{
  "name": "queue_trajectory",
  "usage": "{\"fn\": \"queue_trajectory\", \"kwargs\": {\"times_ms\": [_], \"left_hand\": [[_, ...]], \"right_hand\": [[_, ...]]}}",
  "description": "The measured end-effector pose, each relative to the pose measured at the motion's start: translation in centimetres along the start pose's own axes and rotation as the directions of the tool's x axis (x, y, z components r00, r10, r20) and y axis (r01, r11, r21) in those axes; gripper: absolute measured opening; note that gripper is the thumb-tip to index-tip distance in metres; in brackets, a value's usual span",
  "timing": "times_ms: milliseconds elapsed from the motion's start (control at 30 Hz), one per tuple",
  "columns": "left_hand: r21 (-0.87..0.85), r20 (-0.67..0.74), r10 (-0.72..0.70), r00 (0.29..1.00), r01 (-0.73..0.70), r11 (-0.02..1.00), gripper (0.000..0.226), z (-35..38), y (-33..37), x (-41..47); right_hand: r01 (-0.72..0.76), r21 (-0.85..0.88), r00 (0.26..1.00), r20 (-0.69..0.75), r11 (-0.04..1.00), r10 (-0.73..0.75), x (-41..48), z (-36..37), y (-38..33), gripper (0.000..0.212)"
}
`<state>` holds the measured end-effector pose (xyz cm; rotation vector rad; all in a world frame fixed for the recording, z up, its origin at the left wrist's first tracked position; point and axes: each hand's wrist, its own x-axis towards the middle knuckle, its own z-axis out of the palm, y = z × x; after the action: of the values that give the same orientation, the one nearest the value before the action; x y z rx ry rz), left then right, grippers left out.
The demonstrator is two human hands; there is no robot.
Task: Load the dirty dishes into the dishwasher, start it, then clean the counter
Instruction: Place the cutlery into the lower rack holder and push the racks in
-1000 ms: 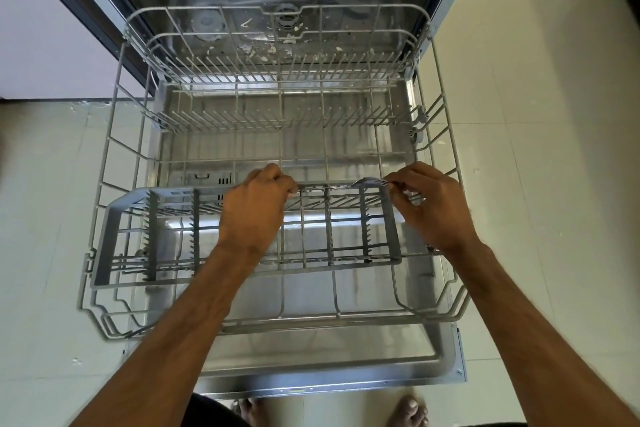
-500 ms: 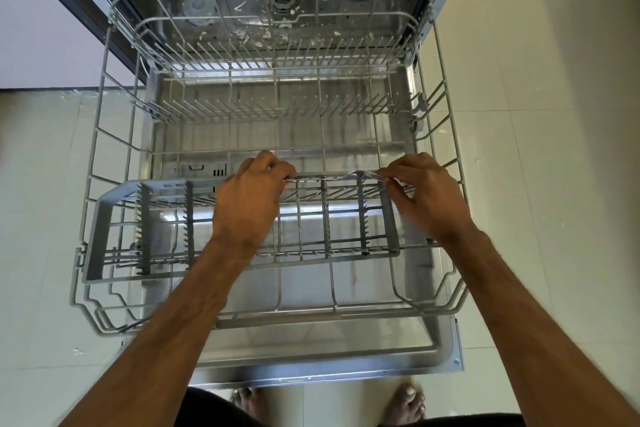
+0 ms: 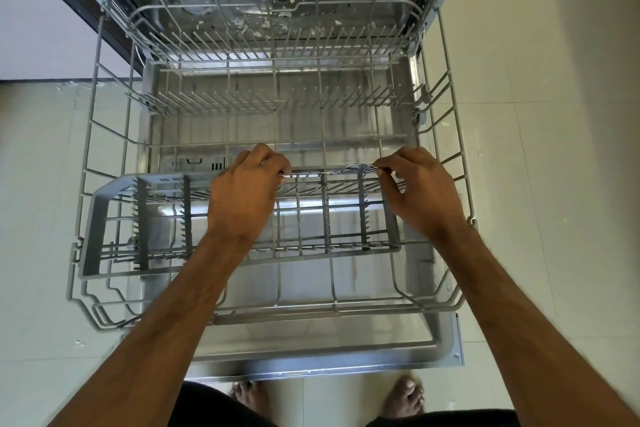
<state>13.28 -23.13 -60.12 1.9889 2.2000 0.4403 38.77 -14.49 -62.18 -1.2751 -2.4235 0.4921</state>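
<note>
A grey wire dishwasher rack (image 3: 446, 87) is pulled out over the open door (image 3: 440, 347). A grey cutlery tray (image 3: 104, 218) lies across the rack's near half. A metal fork (image 3: 341, 170) lies sideways along the tray's far edge, tines to the right. My left hand (image 3: 246, 194) grips the fork's handle end with curled fingers. My right hand (image 3: 419, 191) pinches the tines between thumb and fingertips. The rack holds no dishes.
White food scraps (image 3: 266, 24) lie on the tub floor behind the rack near the filter. Pale floor tiles (image 3: 554, 184) lie on both sides of the door. My bare feet (image 3: 405, 395) stand just below the door's near edge.
Both hands have stayed on the fork at the tray's far edge. The view has shifted only slightly.
</note>
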Motion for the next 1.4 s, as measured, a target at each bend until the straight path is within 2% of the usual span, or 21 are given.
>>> {"fn": "queue_trajectory", "kwargs": {"times_ms": [333,567,733,1100,1400], "left_hand": [[-0.006,0.016,-0.025,1.000,0.025,1.000,0.012,-0.1,0.5,0.3],[0.031,0.050,-0.034,0.998,0.033,0.999,0.017,0.1,0.4,0.1],[-0.020,-0.049,-0.046,0.998,0.045,0.999,0.007,-0.5,0.6,0.0],[-0.036,0.007,-0.079,0.997,0.079,0.996,0.011,-0.4,0.8,-0.2],[0.001,0.009,-0.077,0.997,0.077,0.997,0.013,-0.1,0.7,-0.1]], "right_hand": [[-0.022,0.059,0.999,-0.042,0.998,0.025,-0.2,0.6,-0.9,0.019],[-0.001,0.056,1.000,-0.022,0.998,0.002,0.0,0.0,-0.9,0.018],[0.020,0.088,0.996,-0.087,0.996,-0.012,0.0,-0.6,-1.1,0.019],[0.031,0.165,0.997,-0.073,0.986,-0.019,-0.1,-1.1,-1.1,0.018],[0.012,0.142,1.000,-0.015,0.990,-0.010,-0.2,-0.5,-0.8,0.017]]}}
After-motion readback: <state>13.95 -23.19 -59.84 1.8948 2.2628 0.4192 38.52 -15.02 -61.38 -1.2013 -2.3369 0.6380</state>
